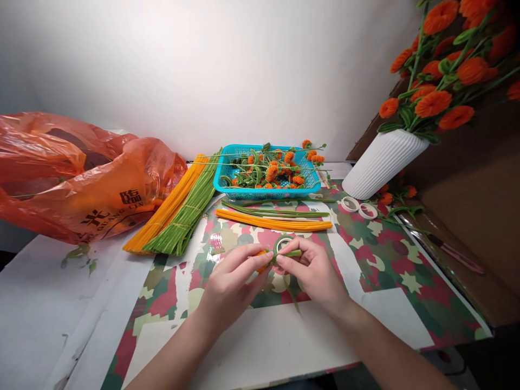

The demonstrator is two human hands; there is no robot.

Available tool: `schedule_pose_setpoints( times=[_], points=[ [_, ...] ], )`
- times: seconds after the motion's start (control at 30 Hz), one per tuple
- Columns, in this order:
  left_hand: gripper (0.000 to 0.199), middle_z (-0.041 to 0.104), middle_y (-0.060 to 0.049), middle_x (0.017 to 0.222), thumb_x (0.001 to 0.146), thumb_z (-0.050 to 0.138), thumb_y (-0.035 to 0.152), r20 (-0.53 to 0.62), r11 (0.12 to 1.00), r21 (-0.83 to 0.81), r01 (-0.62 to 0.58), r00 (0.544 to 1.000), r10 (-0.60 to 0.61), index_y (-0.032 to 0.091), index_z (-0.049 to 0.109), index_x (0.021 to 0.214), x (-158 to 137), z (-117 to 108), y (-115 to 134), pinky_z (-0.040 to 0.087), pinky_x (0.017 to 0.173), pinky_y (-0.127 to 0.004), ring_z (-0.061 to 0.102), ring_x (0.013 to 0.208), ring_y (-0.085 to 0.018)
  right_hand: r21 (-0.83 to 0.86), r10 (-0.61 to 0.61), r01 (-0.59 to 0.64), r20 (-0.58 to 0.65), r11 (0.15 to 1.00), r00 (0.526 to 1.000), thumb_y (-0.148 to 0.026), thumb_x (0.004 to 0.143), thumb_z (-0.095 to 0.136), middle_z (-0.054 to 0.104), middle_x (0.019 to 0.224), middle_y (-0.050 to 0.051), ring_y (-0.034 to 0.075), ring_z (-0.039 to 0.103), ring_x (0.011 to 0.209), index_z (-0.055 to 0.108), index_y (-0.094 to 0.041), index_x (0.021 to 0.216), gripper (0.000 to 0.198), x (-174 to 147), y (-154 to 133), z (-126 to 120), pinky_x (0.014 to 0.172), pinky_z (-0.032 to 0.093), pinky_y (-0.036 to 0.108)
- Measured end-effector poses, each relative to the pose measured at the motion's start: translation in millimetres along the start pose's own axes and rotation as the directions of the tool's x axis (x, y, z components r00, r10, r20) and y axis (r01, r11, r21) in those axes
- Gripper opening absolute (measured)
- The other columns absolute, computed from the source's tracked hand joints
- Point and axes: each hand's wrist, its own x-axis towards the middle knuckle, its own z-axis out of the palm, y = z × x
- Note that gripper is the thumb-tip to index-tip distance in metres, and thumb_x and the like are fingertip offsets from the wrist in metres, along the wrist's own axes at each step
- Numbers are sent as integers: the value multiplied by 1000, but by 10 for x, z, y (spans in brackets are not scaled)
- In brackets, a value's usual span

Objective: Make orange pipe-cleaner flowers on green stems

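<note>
Taking the hands as the centre of the dial, a white sheet [284,346] lies at 6 o'clock on the counter [410,260], whose covering is camouflage-patterned; it probably serves as a clean patch under the forearms.

At the centre, the left hand [233,279] has its fingers closed around a small orange flower head [263,252], mostly hidden by them. The right hand [312,271] pinches a short green stem [295,253] between thumb and forefinger, pointing towards 3 o'clock. Fingertips nearly meet, presumably so one side steadies the bloom while the other controls the stem. A thin green strip [291,295] hangs towards 5 o'clock. Just behind the fingers is a tape roll [283,239]; whether it is held or resting, I cannot tell.

Beyond, at 12 o'clock, orange strips [274,221] and green strips [280,212] lie crosswise, likely sorted by colour for an easy reach. Two white rolls [350,204] sit at 2 o'clock, apart from the hands.

Thicker orange and green bundles [179,216] slant at 10 o'clock beside a red plastic bag [122,189]. Farther at 12, a blue basket [244,194] gathers small flowers, perhaps to stop them scattering; at 2 o'clock, a tilted-looking white vase [382,162] keeps tall orange blooms upright.
</note>
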Motion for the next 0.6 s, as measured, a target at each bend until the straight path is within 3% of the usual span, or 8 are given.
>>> schedule_pose_setpoints(
  times=[0.1, 0.2, 0.23, 0.3, 0.4, 0.47, 0.53, 0.6],
  points=[
    [25, 73, -8, 98, 80, 63, 8, 2, 999, -34, 20, 1000, -20, 22, 69, 100, 1, 0, 14, 58, 76, -28, 70, 85, -19, 159, 123, -131, 59, 979, 991, -40, 69, 76, 61, 67, -1, 13, 61, 63, 61, -17, 71, 28, 28, -28, -21, 63, 53, 28],
    [18, 74, -8, 93, 78, 67, 14, 69, 943, -222, 249, 968, -240, 20, 69, 95, 34, -20, 40, 59, 70, -28, 71, 85, -20, 100, 44, -54, 97, 993, 994, -31, 70, 75, 63, 71, 0, 14, 63, 66, 63, -18, 75, 18, 10, -70, -52, 63, 53, 27],
    [15, 74, -8, 90, 78, 68, 17, 137, 875, -315, 368, 930, -341, 19, 69, 93, 46, -29, 43, 59, 67, -27, 71, 81, -20, 29, -16, 13, 111, 999, 994, -26, 72, 73, 65, 75, 0, 14, 64, 69, 65, -19, 79, 13, -2, -84, -65, 62, 53, 27],
    [15, 72, -7, 82, 78, 69, 24, 341, 656, -469, 592, 806, -483, 18, 70, 92, 65, -47, 35, 58, 59, -26, 69, 71, -18, -144, -146, 170, 163, 975, 976, -20, 74, 71, 68, 81, 2, 15, 64, 71, 68, -21, 87, 13, -22, -109, -99, 62, 52, 26],
    [19, 67, -3, 67, 77, 71, 31, 604, 351, -506, 788, 614, -508, 17, 69, 89, 72, -65, -5, 54, 52, -25, 65, 56, -15, -330, -326, 414, 291, 848, 900, -19, 80, 67, 69, 76, 2, 15, 62, 68, 71, -22, 87, 9, -17, -128, -165, 58, 49, 25],
    [22, 64, -1, 62, 76, 72, 35, 681, 269, -460, 846, 531, -504, 16, 69, 88, 69, -70, -25, 52, 48, -24, 62, 52, -14, -382, -426, 557, 376, 738, 823, -18, 84, 62, 69, 71, 2, 15, 59, 64, 71, -22, 84, 9, 3, -130, -202, 58, 48, 27],
    [23, 63, -1, 60, 76, 71, 36, 681, 282, -439, 853, 521, -515, 16, 69, 87, 69, -71, -23, 51, 47, -24, 61, 50, -13, -425, -474, 632, 424, 649, 772, -17, 86, 58, 69, 69, 3, 15, 58, 63, 70, -21, 82, 13, 17, -129, -216, 61, 47, 29],
    [20, 64, -1, 63, 78, 69, 33, 619, 396, -430, 812, 584, -525, 17, 69, 89, 73, -67, 1, 49, 44, -22, 60, 50, -13, -490, -456, 613, 411, 620, 789, -15, 84, 58, 68, 68, 3, 16, 57, 63, 68, -20, 77, 13, 14, -123, -202, 63, 45, 31]
  ],
)
